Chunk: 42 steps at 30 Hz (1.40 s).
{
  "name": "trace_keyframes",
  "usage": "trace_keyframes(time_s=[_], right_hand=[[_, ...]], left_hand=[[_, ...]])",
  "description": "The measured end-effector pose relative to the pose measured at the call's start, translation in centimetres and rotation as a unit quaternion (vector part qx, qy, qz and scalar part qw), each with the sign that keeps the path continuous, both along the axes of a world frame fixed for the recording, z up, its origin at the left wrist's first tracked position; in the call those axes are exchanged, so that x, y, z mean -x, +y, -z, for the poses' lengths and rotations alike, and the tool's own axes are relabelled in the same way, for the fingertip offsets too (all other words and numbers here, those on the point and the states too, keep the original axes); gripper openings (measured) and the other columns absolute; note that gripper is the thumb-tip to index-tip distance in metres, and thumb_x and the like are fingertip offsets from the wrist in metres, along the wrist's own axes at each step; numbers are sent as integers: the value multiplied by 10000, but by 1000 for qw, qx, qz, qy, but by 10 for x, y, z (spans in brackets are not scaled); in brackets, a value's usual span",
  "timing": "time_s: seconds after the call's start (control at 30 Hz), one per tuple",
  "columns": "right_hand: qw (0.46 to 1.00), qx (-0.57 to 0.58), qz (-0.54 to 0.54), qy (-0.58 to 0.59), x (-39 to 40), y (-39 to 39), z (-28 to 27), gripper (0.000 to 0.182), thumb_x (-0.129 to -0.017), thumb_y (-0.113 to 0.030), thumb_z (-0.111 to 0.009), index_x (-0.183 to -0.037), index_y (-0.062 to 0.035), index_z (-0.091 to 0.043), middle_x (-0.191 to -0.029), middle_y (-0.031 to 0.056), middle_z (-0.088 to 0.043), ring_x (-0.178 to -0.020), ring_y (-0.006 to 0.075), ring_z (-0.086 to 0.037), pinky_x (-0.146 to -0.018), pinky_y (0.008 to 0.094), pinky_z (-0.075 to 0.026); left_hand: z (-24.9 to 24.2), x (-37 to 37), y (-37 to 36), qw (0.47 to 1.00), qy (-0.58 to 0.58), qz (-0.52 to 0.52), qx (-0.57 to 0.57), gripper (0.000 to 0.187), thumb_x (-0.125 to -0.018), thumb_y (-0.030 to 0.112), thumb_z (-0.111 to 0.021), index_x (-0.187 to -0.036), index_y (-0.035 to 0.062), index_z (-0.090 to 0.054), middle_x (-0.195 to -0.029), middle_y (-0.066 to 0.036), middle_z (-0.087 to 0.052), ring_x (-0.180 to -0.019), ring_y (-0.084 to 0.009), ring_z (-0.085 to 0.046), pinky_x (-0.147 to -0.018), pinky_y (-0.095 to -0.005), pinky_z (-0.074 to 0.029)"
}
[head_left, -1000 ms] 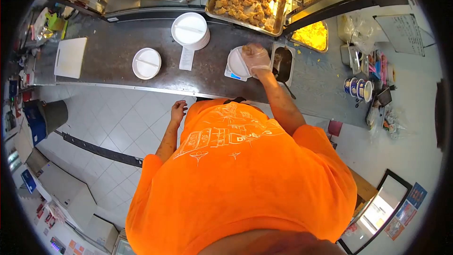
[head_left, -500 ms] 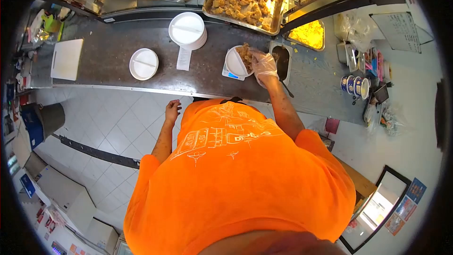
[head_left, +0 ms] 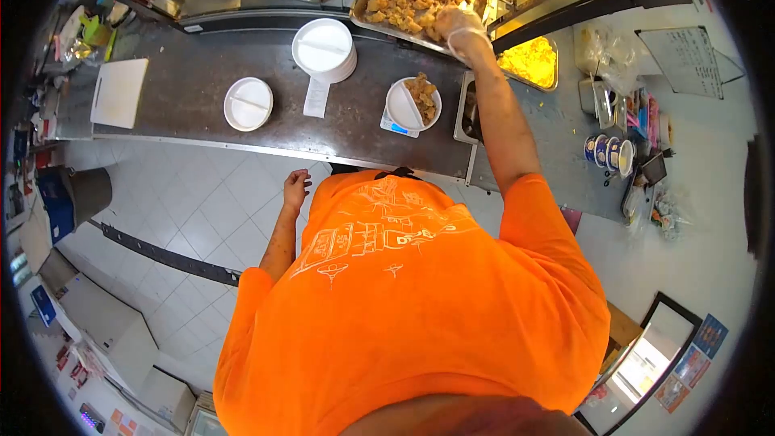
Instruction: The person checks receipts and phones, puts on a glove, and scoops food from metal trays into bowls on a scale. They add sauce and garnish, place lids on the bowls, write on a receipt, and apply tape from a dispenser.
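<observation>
My right hand, in a clear plastic glove, reaches over the near right edge of a metal tray of fried chicken pieces. Its fingers blend into the bright food, so their grip cannot be made out. Below it, a white divided bowl rests on a small scale with a lit blue display. Several fried chicken pieces lie in the bowl's right compartment. Beside my body, off the counter's front edge, my left hand hangs bare with loosely curled fingers and holds nothing.
A stack of white divided bowls stands on the counter near a paper slip. Another bowl and a white cutting board are further left. A metal container and a tray of yellow food stand at right.
My right hand has moved from the bowl on the scale up to the chicken tray. The chicken pieces stay in the bowl. My left hand hangs as before.
</observation>
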State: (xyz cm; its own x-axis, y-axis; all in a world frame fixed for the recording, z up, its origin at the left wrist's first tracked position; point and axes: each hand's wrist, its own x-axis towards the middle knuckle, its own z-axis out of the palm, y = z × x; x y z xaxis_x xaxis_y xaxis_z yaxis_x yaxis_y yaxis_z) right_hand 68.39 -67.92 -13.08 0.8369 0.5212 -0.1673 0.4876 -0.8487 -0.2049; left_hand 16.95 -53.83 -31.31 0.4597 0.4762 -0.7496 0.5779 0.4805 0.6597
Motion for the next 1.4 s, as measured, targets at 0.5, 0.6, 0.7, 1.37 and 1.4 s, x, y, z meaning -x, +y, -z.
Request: trace_keyframes(time_s=[0.5, 0.6, 0.7, 1.37, 1.4], right_hand=[[993, -64, -68, 70, 157, -76, 4, 205, -816, -169, -588, -985, -54, -606, -888, 206, -620, -878, 393, -586, -777, 442, -462], [989, -118, -87, 8, 155, -81, 26, 259, -808, -167, -566, -1023, -28, -606, -932, 216, -618, -919, 390, -581, -828, 447, -458], [995, 33, -52, 73, 143, -76, 7, 273, -811, -183, -565, -1044, -48, -608, -961, 214, -621, -930, 383, -582, -839, 442, -458], [978, -126, -121, -118, 178, -70, 2, 192, -792, -213, -605, -935, -112, -685, -921, 106, -606, -875, 299, -558, -787, 407, -465], [971, -188, -95, -112, 177, -75, -3, 186, -790, -194, -603, -936, -106, -679, -931, 108, -608, -882, 299, -559, -791, 411, -467]], left_hand=[[-7, -29, -16, 993, -78, 38, -85, 239, -874, 260, -562, -1016, 70, -586, -900, -41, -633, -764, -136, -601, -556, -257, -428], [-36, -56, -8, 985, -91, 89, -116, 211, -866, 226, -571, -1008, 71, -589, -894, -31, -630, -750, -116, -596, -530, -234, -406], [-53, -71, -4, 985, -98, 84, -110, 177, -864, 194, -572, -989, 70, -598, -854, -17, -628, -724, -94, -582, -516, -210, -379], [-64, -92, -2, 975, -171, 124, -75, 279, -902, 280, -562, -1089, 74, -592, -898, -26, -639, -751, -81, -577, -626, -226, -435], [-66, -106, -4, 971, -173, 150, -65, 295, -905, 275, -564, -1112, 66, -587, -900, -35, -642, -746, -82, -581, -603, -214, -436]])
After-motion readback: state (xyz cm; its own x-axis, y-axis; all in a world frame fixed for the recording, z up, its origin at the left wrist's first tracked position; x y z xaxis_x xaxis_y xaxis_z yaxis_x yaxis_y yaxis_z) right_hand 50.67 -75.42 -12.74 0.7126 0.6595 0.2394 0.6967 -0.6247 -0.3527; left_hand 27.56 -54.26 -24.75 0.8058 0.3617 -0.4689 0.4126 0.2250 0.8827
